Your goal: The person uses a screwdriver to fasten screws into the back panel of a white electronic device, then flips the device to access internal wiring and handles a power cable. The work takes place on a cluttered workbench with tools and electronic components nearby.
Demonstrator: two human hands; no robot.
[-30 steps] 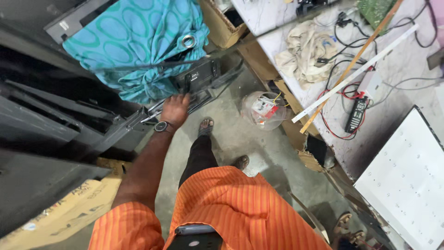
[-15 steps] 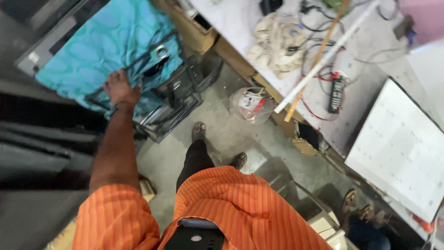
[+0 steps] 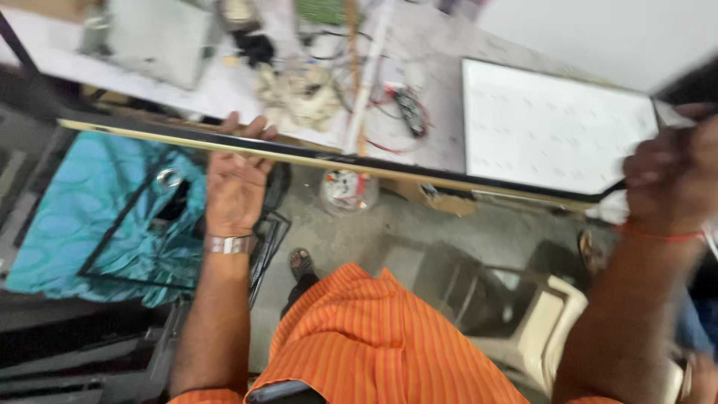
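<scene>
A long thin dark panel with a yellowish edge (image 3: 419, 170) runs edge-on across the view, from the upper left to the right. My left hand (image 3: 235, 183), with a metal watch on the wrist, grips it near the left third, fingers curled over its far edge. My right hand (image 3: 669, 168), blurred and with a red thread on the wrist, holds the panel's right end. I wear an orange striped shirt (image 3: 374, 344).
A turquoise cloth (image 3: 82, 217) with a black frame on it lies at the left. Beyond the panel stands a workbench (image 3: 224, 90) with cables, a rag and a white flat sheet (image 3: 553, 127). A plastic bag (image 3: 345, 191) sits on the floor; a beige chair (image 3: 538, 322) stands lower right.
My left hand has left the turquoise cloth and now grips the long panel. My right hand has come into view on the panel's other end. The view has swung toward the workbench.
</scene>
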